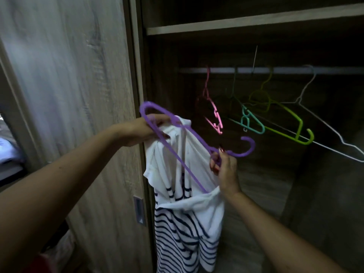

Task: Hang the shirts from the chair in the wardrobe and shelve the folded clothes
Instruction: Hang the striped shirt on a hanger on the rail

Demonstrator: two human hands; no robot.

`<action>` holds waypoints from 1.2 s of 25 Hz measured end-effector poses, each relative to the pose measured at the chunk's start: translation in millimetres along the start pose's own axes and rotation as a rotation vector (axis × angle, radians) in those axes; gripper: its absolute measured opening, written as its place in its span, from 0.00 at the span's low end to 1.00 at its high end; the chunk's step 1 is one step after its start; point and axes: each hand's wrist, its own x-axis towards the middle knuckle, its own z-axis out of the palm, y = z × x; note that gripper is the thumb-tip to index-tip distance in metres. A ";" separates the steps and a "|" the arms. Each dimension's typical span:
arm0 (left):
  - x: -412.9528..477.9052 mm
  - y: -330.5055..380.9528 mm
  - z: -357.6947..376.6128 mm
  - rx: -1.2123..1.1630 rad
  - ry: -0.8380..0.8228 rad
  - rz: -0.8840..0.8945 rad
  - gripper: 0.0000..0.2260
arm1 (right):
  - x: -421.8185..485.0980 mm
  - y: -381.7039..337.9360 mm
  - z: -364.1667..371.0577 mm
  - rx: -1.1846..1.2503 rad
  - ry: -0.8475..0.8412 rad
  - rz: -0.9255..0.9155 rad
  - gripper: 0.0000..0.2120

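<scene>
A white shirt with dark navy stripes (185, 219) hangs in front of the open wardrobe, partly threaded on a purple plastic hanger (175, 156) that lies tilted. My left hand (141, 131) grips the hanger's upper arm together with the shirt's white shoulder. My right hand (224, 170) pinches the hanger by its neck, just below the hook, which points right. The hanger's lower arm disappears inside the shirt.
Inside the wardrobe a pale rail (275, 70) carries empty hangers: pink (213, 113), teal (250, 121), lime green (289, 123) and white wire (323, 123). A shelf board (246, 21) runs above. The wooden sliding door (78, 95) stands at the left.
</scene>
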 end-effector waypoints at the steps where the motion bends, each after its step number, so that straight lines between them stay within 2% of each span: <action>1: -2.6 -4.0 -5.1 0.018 0.016 -0.028 0.15 | 2.6 13.1 -18.2 -0.118 -0.010 0.007 0.21; 4: -1.8 -24.2 -12.4 0.395 -0.013 -0.055 0.18 | 10.2 40.5 -66.9 -0.540 -0.143 -0.013 0.25; 7: 5.0 -43.1 -0.5 0.877 -0.001 0.050 0.22 | 8.4 49.6 -89.3 -0.986 -0.384 -0.108 0.27; 9: 7.7 -46.5 10.5 1.102 0.075 0.112 0.22 | 7.1 42.3 -83.9 -1.105 -0.458 -0.124 0.24; 10: 9.4 -48.1 15.0 1.126 0.083 0.135 0.21 | 9.0 35.4 -76.9 -1.100 -0.453 -0.133 0.23; 12: 11.7 -51.3 27.2 1.078 0.008 0.233 0.20 | 13.3 15.3 -56.1 -1.058 -0.432 -0.190 0.23; 15: 9.0 -56.3 43.1 0.792 -0.119 0.255 0.17 | 24.1 -10.6 -32.8 -1.005 -0.494 -0.229 0.20; 16: 8.1 -62.7 42.6 0.741 -0.073 0.229 0.18 | 27.2 -17.6 -30.4 -0.984 -0.509 -0.235 0.21; 18: 7.3 -78.7 37.6 0.844 0.025 0.170 0.18 | 31.6 -28.5 -32.6 -0.945 -0.515 -0.238 0.22; 19: 5.4 -86.2 36.9 0.869 0.010 0.140 0.21 | 32.5 -33.5 -34.4 -0.929 -0.509 -0.244 0.22; 21: 0.7 -96.5 42.8 0.712 -0.060 0.133 0.25 | 32.6 -44.4 -35.7 -0.901 -0.504 -0.242 0.21; 22: -0.8 -98.3 47.5 0.626 -0.043 0.160 0.23 | 32.5 -50.1 -35.9 -0.905 -0.522 -0.250 0.20; 25: -1.5 -103.4 49.9 0.504 0.110 0.202 0.16 | 36.9 -70.3 -49.4 -0.941 -0.640 -0.263 0.09; 27: -4.5 -105.0 43.9 0.491 0.201 0.230 0.19 | 46.5 -84.7 -74.6 -0.956 -0.649 -0.227 0.08; 30: -6.1 -106.8 34.3 0.462 0.245 0.279 0.28 | 59.3 -98.8 -117.0 -1.197 -0.585 -0.104 0.12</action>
